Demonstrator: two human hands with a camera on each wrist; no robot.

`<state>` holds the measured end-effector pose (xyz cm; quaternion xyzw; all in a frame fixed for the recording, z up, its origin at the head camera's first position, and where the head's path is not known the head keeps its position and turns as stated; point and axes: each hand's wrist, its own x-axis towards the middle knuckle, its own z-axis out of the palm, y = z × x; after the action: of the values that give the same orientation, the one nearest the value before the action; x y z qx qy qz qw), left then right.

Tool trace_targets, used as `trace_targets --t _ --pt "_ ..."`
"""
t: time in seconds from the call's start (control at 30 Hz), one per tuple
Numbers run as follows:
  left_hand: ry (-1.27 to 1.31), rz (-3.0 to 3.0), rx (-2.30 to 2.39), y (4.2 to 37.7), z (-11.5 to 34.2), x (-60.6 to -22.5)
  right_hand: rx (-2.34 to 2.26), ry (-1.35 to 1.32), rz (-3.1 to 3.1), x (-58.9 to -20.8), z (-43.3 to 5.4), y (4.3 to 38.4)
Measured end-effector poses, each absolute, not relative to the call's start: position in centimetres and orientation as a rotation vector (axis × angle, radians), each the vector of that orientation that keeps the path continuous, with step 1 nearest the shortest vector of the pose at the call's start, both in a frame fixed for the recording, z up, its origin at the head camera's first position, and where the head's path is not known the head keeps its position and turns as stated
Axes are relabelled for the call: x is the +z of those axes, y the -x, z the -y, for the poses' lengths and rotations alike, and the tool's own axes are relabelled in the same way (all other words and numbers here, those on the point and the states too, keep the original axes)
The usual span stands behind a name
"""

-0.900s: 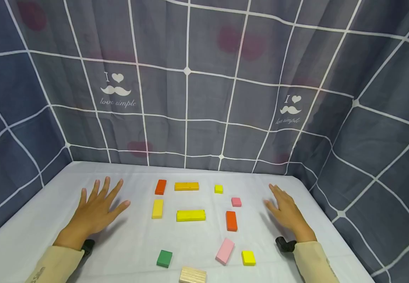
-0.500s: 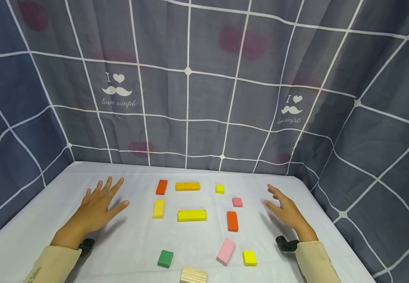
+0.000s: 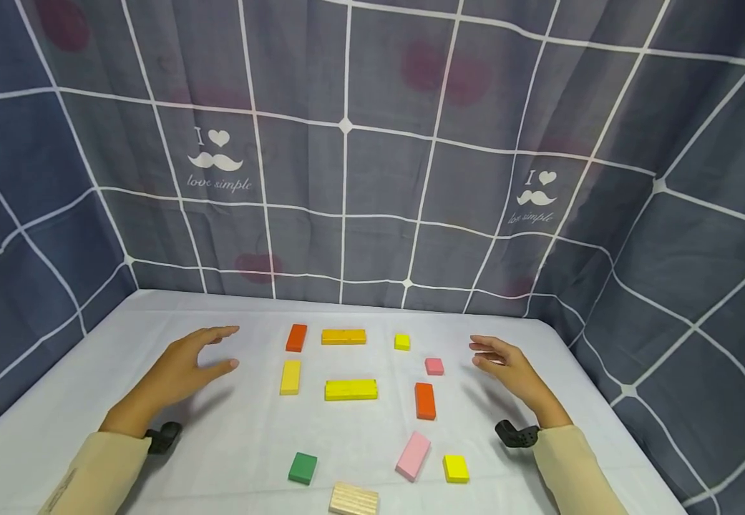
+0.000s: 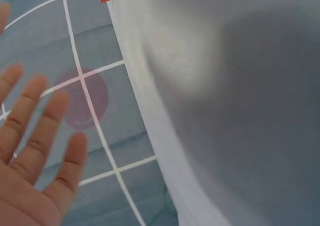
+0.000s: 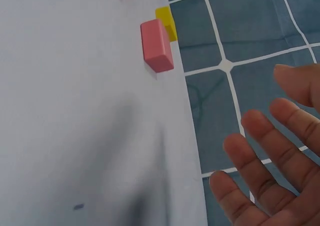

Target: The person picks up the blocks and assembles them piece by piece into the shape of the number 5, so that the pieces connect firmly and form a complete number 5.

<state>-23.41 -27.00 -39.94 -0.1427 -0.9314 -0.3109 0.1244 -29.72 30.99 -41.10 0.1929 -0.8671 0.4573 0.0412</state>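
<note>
My left hand (image 3: pixel 179 368) hovers over the white cloth, left of the blocks, fingers extended and palm turned inward, holding nothing. Nearest to it are a pale yellow block (image 3: pixel 290 378) and an orange-red block (image 3: pixel 296 337). On the right side my right hand (image 3: pixel 510 368) floats with loosely bent fingers and nothing in its grasp. A small pink block (image 3: pixel 434 367) and an orange-red block (image 3: pixel 425 401) lie closest to that hand. In the right wrist view, the pink block (image 5: pixel 156 45) stands before a yellow one (image 5: pixel 167 23), well away from the fingers.
Between the hands lie a long yellow block (image 3: pixel 351 390), an amber block (image 3: pixel 343 337) and a small yellow block (image 3: pixel 401 342). Closer to me are a green block (image 3: pixel 303 468), a pink block (image 3: pixel 414 456), a yellow block (image 3: pixel 456 469) and a ridged wooden block (image 3: pixel 354 498). Grey checked curtains (image 3: pixel 378 179) enclose the table.
Both hands have turned from palms down to palms facing inward, the left fingers no longer spread. The right hand has shifted slightly left. The blocks lie as before.
</note>
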Motion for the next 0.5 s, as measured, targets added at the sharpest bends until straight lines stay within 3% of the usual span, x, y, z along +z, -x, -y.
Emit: trace_targets --t 0.5 --pt "0.435 2.714 -1.255 25.7 26.1 -39.2 1.699 -0.651 2.645 -40.8 -29.1 31.8"
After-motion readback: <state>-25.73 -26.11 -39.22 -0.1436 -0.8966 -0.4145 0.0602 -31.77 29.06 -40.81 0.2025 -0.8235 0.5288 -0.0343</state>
